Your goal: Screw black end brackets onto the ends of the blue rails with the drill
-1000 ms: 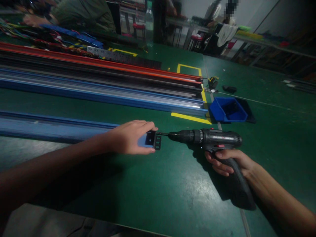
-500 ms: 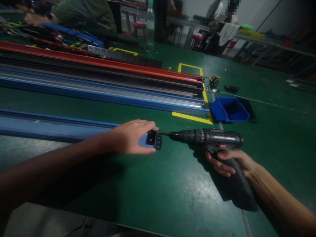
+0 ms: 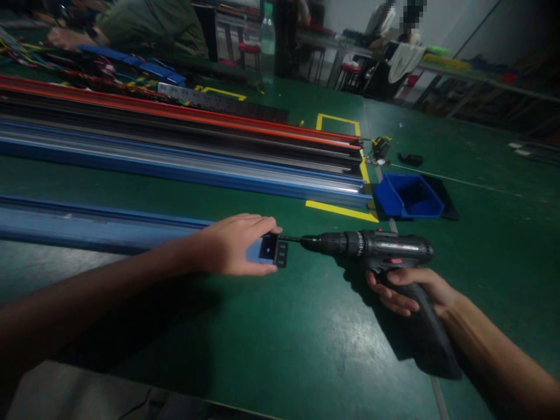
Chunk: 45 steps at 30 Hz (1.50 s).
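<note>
Blue rail [image 3: 87, 224] runs out of frame left; part of it is hidden by the left hand [image 3: 234, 245]. Bit [image 3: 294, 238] reaches the end plate [image 3: 279, 255] just beside the left fingertips; too dark and small to tell if the tip is seated. Trigger is covered by the right hand [image 3: 409, 291], base of the drill [image 3: 400, 248] nearly black.

Left fingers: clamped across the rail near its end, thumb on the near side, others over the far side. End plate sticks out just right of them. Right fingers: wrapped around the drill grip, bit aimed left toward the left fingers.

Beyond left fingers, apart: more rails [image 3: 219, 172] on the counter [image 3: 324, 326]. Beyond right fingers, past the drill: blue bin [image 3: 385, 195]. Co-worker's hand [image 3: 65, 38], far beyond left fingers, blurry.
</note>
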Motion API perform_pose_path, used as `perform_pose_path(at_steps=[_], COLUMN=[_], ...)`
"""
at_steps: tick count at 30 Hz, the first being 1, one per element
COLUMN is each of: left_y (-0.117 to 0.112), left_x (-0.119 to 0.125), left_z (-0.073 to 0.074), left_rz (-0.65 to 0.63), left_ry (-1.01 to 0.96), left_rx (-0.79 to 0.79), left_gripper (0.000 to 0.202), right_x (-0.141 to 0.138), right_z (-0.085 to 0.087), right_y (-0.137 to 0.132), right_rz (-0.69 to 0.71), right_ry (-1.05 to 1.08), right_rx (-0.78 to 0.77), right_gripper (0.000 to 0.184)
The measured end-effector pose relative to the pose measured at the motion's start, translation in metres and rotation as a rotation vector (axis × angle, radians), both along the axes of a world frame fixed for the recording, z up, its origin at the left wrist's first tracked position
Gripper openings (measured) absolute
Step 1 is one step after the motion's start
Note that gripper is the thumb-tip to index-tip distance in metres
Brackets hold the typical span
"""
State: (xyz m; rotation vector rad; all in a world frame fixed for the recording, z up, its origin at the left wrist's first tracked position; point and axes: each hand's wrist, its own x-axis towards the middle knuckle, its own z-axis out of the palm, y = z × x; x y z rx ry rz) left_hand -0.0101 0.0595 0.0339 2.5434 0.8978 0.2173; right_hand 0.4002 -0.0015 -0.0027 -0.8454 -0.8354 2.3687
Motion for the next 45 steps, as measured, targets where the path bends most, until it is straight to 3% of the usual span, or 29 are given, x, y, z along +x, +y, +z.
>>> perform_pose_path(at_steps=[45], left_y=[-0.0002], left_x=[0.0003], left_z=[0.0002], left_rz=[0.004], left_ry=[0.007], left_rx=[0.001], left_gripper=[0.055], right_x=[0.0015], right_z=[0.0004], right_y=[0.0002], right_rz=[-0.021], right_ry=[-0.030], right_rx=[-0.036], right_gripper=[0.019])
